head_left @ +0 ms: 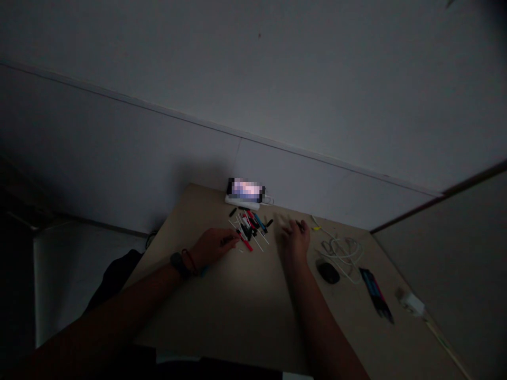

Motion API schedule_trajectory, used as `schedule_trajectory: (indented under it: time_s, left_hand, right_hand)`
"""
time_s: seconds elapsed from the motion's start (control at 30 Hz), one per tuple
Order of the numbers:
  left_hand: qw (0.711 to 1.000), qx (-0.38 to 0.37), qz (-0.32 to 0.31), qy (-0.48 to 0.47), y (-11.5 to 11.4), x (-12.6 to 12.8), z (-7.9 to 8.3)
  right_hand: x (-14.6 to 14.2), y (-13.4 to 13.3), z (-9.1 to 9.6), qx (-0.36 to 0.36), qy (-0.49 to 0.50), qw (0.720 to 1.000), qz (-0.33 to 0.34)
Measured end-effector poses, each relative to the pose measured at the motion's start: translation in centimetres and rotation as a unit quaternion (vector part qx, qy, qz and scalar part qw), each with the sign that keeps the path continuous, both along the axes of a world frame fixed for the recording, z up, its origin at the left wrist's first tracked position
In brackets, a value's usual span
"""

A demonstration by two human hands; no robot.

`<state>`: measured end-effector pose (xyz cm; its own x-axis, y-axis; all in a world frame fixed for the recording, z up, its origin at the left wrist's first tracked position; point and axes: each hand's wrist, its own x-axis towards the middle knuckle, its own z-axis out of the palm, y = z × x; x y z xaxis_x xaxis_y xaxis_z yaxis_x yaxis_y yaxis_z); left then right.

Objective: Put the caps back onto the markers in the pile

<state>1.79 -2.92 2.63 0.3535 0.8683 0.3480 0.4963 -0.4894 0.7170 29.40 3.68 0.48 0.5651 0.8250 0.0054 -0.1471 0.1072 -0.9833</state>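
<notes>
On the desk lies a loose pile of pen parts (249, 224), with black caps, red and blue pieces and thin white refill tubes. My left hand (216, 245) rests at the pile's left edge. Its fingers are drawn together, with the tips beside a red pen piece (247, 244); whether they hold anything is too dark to see. To the right of the pile, my right hand (297, 240) is raised a little, fingers curled in. Something dark shows at its fingertips, but I cannot make out what it is.
Behind the pile a lit phone (245, 190) leans on a white stand (241, 203) against the wall. To the right are a black mouse (328, 272), a coiled white cable (343, 250), a bundle of pens (376, 295) and a white plug (412, 304). The room is dim.
</notes>
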Motion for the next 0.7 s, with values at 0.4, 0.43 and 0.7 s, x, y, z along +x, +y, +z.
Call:
schedule_trajectory:
  time_s: [0.4, 0.43, 0.7]
  left_hand:
    - [1.000, 0.004, -0.008, -0.011, 0.01, -0.01, 0.09]
    - [1.000, 0.003, -0.010, -0.009, 0.02, -0.03, 0.08]
    - [1.000, -0.022, -0.006, 0.007, 0.03, -0.03, 0.12]
  right_hand:
    - [0.77, 0.60, -0.26, -0.041, 0.146, 0.986, 0.068]
    - [0.77, 0.59, -0.22, -0.045, 0.154, 0.984, 0.073]
    - [0.56, 0.56, 0.13, -0.069, 0.171, 0.978, 0.095]
